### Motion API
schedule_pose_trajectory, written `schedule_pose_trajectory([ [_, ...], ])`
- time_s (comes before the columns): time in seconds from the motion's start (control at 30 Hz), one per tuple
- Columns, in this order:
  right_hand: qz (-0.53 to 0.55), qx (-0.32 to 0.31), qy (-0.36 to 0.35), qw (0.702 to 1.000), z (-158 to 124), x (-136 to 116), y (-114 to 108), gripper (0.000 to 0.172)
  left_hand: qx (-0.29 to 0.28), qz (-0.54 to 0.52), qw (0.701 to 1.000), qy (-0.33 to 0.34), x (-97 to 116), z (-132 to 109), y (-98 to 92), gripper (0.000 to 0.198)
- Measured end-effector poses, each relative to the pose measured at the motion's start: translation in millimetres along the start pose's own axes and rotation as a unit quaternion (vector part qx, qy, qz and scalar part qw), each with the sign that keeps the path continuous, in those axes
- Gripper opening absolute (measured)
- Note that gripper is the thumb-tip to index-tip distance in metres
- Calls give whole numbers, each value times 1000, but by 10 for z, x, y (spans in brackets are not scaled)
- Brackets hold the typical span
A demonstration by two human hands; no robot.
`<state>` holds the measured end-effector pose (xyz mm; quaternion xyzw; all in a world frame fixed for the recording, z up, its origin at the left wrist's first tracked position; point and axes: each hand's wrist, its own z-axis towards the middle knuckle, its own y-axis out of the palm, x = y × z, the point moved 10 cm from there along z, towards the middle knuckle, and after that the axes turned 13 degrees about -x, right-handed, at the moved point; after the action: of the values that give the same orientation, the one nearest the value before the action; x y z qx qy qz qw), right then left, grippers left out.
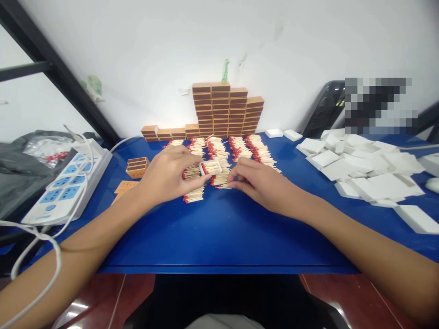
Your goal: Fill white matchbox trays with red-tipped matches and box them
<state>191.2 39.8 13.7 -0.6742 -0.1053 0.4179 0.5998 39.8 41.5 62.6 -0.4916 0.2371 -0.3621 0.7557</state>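
My left hand (pixel 168 176) is closed around a small white matchbox tray (pixel 210 167) filled with red-tipped matches, held just above the blue table (pixel 219 237). My right hand (pixel 255 180) pinches a few loose matches (pixel 222 185) lying on the table right of the tray. Rows of red-tipped matches (pixel 236 148) are spread out behind both hands. More small bundles of matches (pixel 194 197) lie under my left fingers.
A wall of stacked brown matchboxes (pixel 224 109) stands at the back. Two brown boxes (pixel 137 167) and flat sleeves (pixel 124 186) lie left. Several white trays (pixel 360 169) pile at the right. A white power strip (pixel 66 185) with cables sits at the left edge.
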Motion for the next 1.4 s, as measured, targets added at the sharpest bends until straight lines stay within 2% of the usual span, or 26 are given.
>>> schedule_pose_trajectory([
  [0.1, -8, 79, -21, 997, -58, -27, -202, 7, 2, -12, 1000, 14, 64, 1, 12, 30],
  [0.2, -8, 122, -37, 992, -88, -73, -273, 3, 18, -30, 999, 34, 175, 0, 1, 30],
  [0.3, -4, 127, -42, 991, -76, -124, -233, 3, 21, -52, 997, 47, 269, 5, 13, 32],
  [0.43, -1, 104, -35, 994, -49, -141, -145, 5, 28, -62, 996, 60, 336, 5, 14, 31],
  [0.57, 1, 131, -56, 990, -84, -156, -213, 7, 18, -61, 997, 42, 282, 10, 35, 29],
  [0.7, -16, 165, -46, 985, -120, -120, -287, 7, 23, -38, 999, -1, 124, 3, 22, 30],
  [0.77, -22, 146, -29, 989, -94, -71, -226, 6, 26, -21, 999, -19, 43, -4, 9, 31],
  [0.83, -21, 101, -16, 995, -45, -18, -98, 7, 34, -4, 999, -32, -21, -11, -14, 31],
  [0.97, -26, 36, -15, 999, 19, 33, 123, 16, 53, 15, 998, -34, -62, -23, -71, 27],
  [1.2, -5, 17, 0, 1000, 46, 62, 181, 8, 32, 9, 999, -38, -55, -2, -59, 29],
  [1.4, 2, 7, 3, 1000, 46, 59, 184, 8, 27, 5, 999, -39, -71, -1, -51, 28],
])
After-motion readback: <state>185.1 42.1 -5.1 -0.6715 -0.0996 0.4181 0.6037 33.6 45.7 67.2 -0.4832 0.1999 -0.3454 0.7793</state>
